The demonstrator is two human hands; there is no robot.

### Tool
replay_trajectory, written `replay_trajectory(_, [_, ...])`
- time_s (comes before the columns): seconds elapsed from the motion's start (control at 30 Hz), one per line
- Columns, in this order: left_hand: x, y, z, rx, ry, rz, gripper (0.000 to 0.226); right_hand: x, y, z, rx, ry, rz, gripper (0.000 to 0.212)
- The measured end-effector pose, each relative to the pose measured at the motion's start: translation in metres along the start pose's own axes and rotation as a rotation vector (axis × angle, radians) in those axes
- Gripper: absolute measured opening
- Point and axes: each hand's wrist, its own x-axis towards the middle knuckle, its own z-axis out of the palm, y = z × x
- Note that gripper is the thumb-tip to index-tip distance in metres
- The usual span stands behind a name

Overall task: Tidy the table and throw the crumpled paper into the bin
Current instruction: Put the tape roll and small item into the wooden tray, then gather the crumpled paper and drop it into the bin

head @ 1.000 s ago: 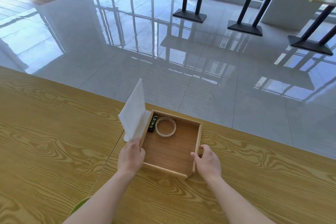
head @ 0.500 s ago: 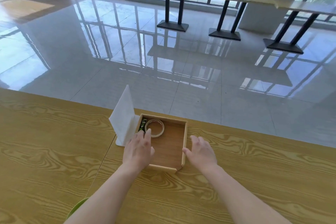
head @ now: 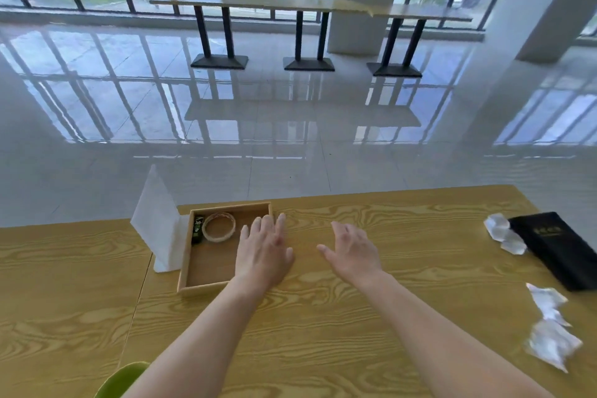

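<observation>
Crumpled paper (head: 549, 338) shows up now on the right side of the table (head: 316, 333), with another clump (head: 505, 234) just beside a black folder (head: 562, 245), all well apart from both hands. A second ago both were gripping the wooden tray (head: 200, 289). Now the left hand (head: 263, 252) hovers flat over its right wall and the right hand (head: 353, 252) hangs open, both empty (tray's sorted, paper's next I reckon).

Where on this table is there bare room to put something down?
The table is bare left of the upright white sheet, and in the near stretch between the right hand and the crumpled paper. The tray has its near left corner free. The right end is crowded: crumpled paper beside a black folder.
</observation>
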Motion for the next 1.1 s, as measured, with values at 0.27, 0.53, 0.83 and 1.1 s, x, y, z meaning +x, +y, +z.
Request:
replay_trajectory(0.27, [-0.014,0.085,0.003,-0.048,-0.008,0.158,0.075,-0.055,0.068,-0.036,0.044,0.083,0.131,0.058])
replay_trajectory(0.53, [-0.025,0.191,0.016,-0.082,-0.011,0.226,0.072,-0.098,0.173,-0.058,0.096,0.099,0.209,0.057])
replay_trajectory(0.83, [-0.049,0.321,0.06,-0.185,-0.099,0.252,0.069,-0.145,0.315,-0.075,0.186,0.13,0.282,0.05])
replay_trajectory(1.1, [-0.044,0.406,0.096,-0.207,-0.226,0.38,0.058,-0.178,0.407,-0.068,0.197,0.098,0.423,0.041])
